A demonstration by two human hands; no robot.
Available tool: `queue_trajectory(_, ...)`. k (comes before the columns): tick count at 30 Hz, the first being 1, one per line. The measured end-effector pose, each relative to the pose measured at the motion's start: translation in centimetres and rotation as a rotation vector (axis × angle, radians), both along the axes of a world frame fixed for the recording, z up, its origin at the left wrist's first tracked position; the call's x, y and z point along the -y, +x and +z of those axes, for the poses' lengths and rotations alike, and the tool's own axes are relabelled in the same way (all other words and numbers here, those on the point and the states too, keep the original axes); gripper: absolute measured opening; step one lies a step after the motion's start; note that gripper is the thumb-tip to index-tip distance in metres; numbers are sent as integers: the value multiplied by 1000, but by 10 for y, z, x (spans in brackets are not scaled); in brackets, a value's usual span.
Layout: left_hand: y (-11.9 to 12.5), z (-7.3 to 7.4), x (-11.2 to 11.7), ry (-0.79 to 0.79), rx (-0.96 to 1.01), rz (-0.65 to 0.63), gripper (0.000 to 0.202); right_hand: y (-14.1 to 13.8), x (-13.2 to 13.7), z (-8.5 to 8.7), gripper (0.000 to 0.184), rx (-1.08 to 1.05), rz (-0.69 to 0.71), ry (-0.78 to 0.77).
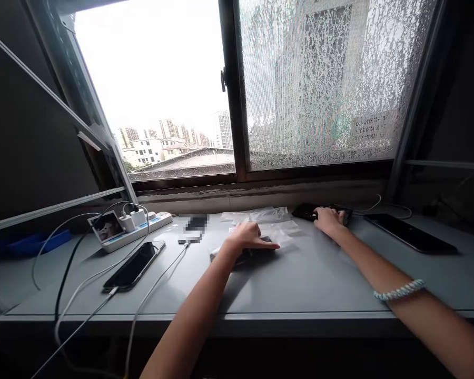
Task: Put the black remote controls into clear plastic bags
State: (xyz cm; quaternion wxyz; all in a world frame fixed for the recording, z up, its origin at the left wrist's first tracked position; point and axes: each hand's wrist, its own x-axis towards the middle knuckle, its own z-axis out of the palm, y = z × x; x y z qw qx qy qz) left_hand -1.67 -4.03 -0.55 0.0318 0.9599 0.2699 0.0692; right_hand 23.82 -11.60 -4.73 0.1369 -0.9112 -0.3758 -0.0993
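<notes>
My left hand (248, 237) lies palm down on a dark flat object in a clear plastic bag (243, 256) in the middle of the grey table (308, 284), fingers stretched out. My right hand (328, 218) rests on a small black object (306, 211) near the window sill, fingers curled over it; a beaded bracelet (398, 290) is on that wrist. More clear plastic bags (266, 216) lie between the two hands.
A white power strip (136, 229) with plugs and cables sits at the left. A black phone (134, 266) on a white cable lies near it. Another dark phone (411, 233) lies at the right. A window stands behind the table.
</notes>
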Motion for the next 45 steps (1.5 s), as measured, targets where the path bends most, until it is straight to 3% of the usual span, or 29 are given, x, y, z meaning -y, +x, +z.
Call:
queue_trajectory(7,-8,4,-10,-6,6,120,59,-5,5,13,39,-84,-53,-55)
queue_trajectory(13,-4,10,0,-66,-157,86,40,-10,6,17,43,-110,-50,-73)
queue_trajectory(20,-7,9,-2,100,-178,182,24,-11,7,18,45,-119,-32,-64)
queue_trajectory(25,-6,-2,-8,186,-102,295,35,-14,9,22,41,-48,-9,91)
queue_trajectory(27,-1,-7,-7,193,-62,249,43,-15,9,25,40,-79,3,203)
queue_trajectory(29,6,-12,-4,173,-1,125,48,-19,8,28,42,-220,66,340)
queue_trajectory(32,15,-19,0,98,60,-56,43,-29,4,27,43,-617,250,536)
queue_trajectory(34,17,-21,0,50,64,-113,40,-38,1,25,36,-841,351,600)
queue_trajectory(38,16,-21,-2,1,118,-191,41,-53,-2,21,22,-1028,449,615)
queue_trajectory(40,17,-20,-1,25,137,-223,28,-57,-2,22,21,-1083,479,631)
queue_trajectory(42,19,-18,2,101,151,-242,14,-58,-1,23,27,-1107,491,664)
queue_trajectory(45,21,-11,6,253,297,-168,16,-58,-1,26,45,-1127,457,771)
